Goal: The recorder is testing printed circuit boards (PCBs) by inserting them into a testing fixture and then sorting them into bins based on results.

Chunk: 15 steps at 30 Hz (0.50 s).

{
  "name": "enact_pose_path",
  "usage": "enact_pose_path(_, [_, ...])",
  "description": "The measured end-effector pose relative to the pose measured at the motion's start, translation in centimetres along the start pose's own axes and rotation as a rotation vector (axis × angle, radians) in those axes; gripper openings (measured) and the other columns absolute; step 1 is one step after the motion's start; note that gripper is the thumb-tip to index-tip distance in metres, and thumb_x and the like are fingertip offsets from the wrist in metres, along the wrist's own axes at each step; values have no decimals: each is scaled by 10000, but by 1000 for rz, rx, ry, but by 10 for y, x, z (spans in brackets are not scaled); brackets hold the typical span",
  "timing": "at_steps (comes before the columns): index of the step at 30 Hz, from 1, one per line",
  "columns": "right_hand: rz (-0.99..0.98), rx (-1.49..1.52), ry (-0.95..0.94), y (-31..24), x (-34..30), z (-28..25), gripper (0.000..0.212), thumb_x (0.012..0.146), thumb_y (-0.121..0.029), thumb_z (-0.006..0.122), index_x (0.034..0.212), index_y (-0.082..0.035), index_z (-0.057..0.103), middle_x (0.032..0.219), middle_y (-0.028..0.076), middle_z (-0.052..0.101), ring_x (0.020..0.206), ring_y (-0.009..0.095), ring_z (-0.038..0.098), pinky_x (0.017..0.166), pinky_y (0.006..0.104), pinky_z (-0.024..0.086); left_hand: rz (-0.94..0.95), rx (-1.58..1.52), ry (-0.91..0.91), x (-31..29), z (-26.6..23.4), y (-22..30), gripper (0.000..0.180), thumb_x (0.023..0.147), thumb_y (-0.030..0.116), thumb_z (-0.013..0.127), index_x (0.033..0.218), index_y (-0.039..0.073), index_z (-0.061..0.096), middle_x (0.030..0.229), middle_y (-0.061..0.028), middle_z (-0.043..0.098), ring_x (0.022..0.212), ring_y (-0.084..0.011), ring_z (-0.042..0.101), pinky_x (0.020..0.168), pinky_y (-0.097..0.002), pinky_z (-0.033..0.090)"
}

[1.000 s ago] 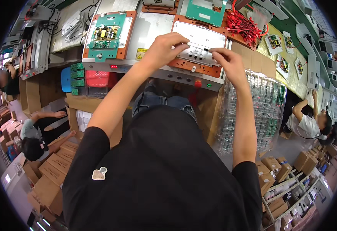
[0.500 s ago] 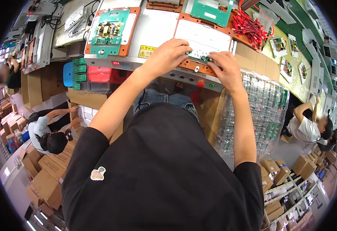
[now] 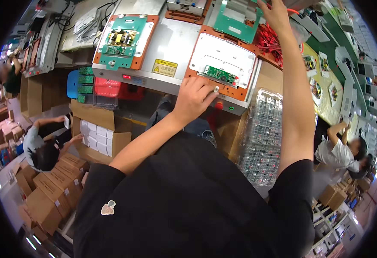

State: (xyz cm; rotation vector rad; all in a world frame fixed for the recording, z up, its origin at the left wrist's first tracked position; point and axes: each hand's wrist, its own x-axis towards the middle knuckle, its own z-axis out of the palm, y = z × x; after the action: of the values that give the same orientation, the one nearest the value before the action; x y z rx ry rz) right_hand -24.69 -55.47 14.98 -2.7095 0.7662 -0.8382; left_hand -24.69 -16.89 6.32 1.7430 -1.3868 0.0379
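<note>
A green circuit board [image 3: 220, 75] lies on the white bed of an orange-framed fixture [image 3: 236, 92] at the front of the metal bench unit. My left hand [image 3: 193, 99] is at the fixture's front edge, fingers curled, thumb and forefinger closed around a small white peg [image 3: 216, 89]. Beyond the board, a green frame-shaped lid [image 3: 235, 30] stands raised at the fixture's far side. My right hand [image 3: 278, 18] reaches past the fixture to the lid's right edge, its thumb against it; the top of the picture cuts off part of the fingers.
A second fixture [image 3: 118, 50], lid down over a board, sits to the left. Red wires [image 3: 269, 43] are heaped behind my right forearm. Stacked clear trays [image 3: 264, 137] stand right of the unit. Two co-workers [image 3: 42, 148] [image 3: 341, 146] work on either side.
Both hands have come off the circuit board, which now shows whole. My right hand has gone far forward to the lid; my left has drawn back to the peg. The view has shifted slightly.
</note>
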Motion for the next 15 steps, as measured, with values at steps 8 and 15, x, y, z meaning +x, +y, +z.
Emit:
enact_pose_path(8, [-197,341,113,-100,-97,-81,212,857,-14,689,1068,9,695,974,100,722,889,184,674,833,307,521,-13,32,100,-4,7,-3,131,763,146,773,828,83,679,824,-26,575,823,-221,564,761,-361,423])
enact_pose_path(15, [-248,196,-65,-139,-265,-40,292,752,83,671,1021,-22,712,1040,120,698,1000,298,655,893,383,506,63,-30,52,-15,-24,-7,153,760,89,779,893,78,705,841,-24,618,796,-230,589,729,-357,432])
